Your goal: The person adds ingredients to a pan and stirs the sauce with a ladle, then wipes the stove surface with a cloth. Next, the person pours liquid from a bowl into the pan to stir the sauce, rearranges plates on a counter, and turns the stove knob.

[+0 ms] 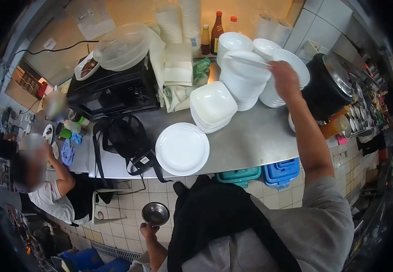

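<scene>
My right hand pinches the right rim of a white plate, which is seen nearly edge-on over a tall stack of white plates. Whether that plate still touches the stack beneath, I cannot tell. Low on my left side, over the tiled floor, my left hand grips the rim of a steel bowl; its inside shows no contents. A single round white plate lies at the counter's front edge. Beside the tall stack stand square white dishes in a pile.
Behind the plates are white bowls and sauce bottles. A black microwave and a black strapped bag occupy the left. To the right stands a black cooker. Lidded bins sit below. Another person sits at left.
</scene>
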A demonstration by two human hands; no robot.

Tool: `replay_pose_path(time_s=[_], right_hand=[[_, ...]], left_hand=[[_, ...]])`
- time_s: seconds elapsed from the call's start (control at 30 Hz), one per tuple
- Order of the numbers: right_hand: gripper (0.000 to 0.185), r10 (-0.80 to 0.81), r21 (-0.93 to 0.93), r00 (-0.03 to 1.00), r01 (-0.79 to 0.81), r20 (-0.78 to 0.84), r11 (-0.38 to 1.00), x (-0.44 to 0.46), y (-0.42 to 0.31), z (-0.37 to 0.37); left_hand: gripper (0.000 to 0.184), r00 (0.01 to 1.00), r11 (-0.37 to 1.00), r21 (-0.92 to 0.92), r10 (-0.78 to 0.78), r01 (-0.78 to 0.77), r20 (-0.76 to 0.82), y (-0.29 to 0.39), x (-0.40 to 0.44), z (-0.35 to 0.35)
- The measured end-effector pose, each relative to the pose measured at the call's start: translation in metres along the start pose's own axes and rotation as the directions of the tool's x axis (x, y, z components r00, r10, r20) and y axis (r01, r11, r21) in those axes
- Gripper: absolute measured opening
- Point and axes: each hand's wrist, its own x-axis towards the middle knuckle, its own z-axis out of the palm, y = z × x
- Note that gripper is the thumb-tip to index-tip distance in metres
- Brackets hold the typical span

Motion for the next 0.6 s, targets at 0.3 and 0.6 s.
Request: replay_pose_path(time_s=[0.3, 0.6], right_hand=[[0.010, 0.554, 0.251, 0.826, -0.562, 0.107, 0.788, -0.083, -0.088, -0.122], [0.017, 0.547, 0.068, 0.822, -0.561, 0.158, 0.825, -0.200, -0.114, -0.033]], left_hand=[[0.022, 0.787, 0.294, 0.739, 0.352, -0.606, 0.506, 0.030, 0.027, -0.021], [0.027, 0.987, 0.974, 0.212, -0.106, 0.078, 0.123, 0.041, 0.040, 0.002]])
